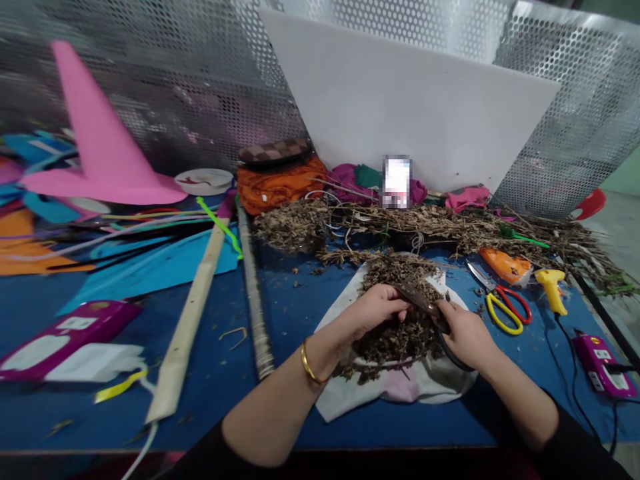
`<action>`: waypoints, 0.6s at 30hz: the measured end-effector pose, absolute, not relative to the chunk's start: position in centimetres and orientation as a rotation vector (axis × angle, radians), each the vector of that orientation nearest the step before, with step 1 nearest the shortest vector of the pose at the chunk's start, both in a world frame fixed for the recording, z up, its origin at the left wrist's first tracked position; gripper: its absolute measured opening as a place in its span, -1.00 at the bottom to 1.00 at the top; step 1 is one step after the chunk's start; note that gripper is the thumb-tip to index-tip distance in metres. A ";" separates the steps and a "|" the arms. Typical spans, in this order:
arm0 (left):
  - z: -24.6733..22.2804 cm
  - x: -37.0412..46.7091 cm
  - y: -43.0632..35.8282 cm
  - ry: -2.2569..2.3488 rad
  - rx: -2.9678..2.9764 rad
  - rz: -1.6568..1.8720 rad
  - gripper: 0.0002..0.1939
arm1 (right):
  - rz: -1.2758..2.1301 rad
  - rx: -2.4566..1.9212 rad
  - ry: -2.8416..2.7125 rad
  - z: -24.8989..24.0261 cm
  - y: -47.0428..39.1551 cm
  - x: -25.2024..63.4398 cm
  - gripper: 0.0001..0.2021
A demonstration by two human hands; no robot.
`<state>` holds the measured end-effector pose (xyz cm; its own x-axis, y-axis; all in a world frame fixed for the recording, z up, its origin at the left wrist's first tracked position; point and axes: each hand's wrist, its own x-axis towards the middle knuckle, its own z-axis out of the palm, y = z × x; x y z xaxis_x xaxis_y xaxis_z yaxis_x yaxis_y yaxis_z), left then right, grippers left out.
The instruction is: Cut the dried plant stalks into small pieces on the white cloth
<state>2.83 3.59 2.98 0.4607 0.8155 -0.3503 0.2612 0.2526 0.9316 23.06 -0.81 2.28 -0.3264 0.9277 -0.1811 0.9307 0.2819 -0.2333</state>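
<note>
Dark scissors with black handle loops [416, 298] are in my right hand [467, 333], its fingers wrapped round the handles. The blades point left, over a heap of dried brown plant bits [400, 343]. My left hand [376, 310], a gold bangle at its wrist, is closed with the fingertips pinched together beside the blade tips. What those fingers hold is too small and dark to tell. Underneath the heap lies a white cloth [330, 400] with a pinkish patch, spread on the blue table [210, 373].
Right of the cloth are red-and-yellow-handled scissors [505, 313], an orange packet [507, 267] and a yellow glue gun [553, 290] with its cable. Dried stalks [460, 230] run along the back. A wooden stick [193, 327] and pink cone hat [100, 147] are left.
</note>
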 end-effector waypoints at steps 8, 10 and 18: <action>2.7 2.6 3.8 1.016 1.301 0.523 -0.76 | -0.590 1.825 2.608 2.1 -0.8 23.5 -0.61; 2.7 2.6 3.8 1.024 1.299 0.534 -0.78 | -0.582 1.855 2.612 2.2 -0.9 23.5 -0.61; 3.4 2.9 3.6 1.103 1.269 0.682 -0.84 | -0.476 1.938 2.598 2.8 -1.1 23.2 -0.58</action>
